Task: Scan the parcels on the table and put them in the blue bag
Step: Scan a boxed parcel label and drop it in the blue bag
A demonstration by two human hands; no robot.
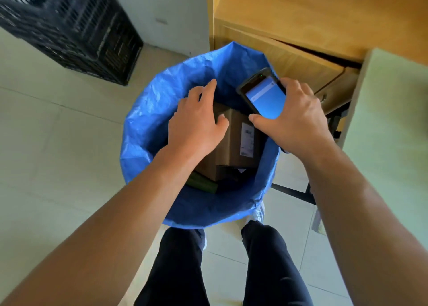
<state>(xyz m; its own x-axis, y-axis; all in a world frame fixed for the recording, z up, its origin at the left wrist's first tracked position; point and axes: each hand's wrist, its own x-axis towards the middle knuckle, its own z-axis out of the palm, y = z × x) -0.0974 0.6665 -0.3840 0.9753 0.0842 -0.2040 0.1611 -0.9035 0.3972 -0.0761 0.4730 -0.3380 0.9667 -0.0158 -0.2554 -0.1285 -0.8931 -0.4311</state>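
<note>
In the open blue bag (148,111) the brown parcel (234,138) lies on other items (205,184) — we rest our left hand (196,122) on its top, fingers spread and loose, and should lift straight off — while our right hand (294,120) clamps the scanner (264,94)

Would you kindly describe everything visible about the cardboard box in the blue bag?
The box is plain brown cardboard with a white printed label on its upward face. It lies tilted inside the bag, atop other items. The left hand covers its left part, fingers spread; whether it touches is unclear.
</note>
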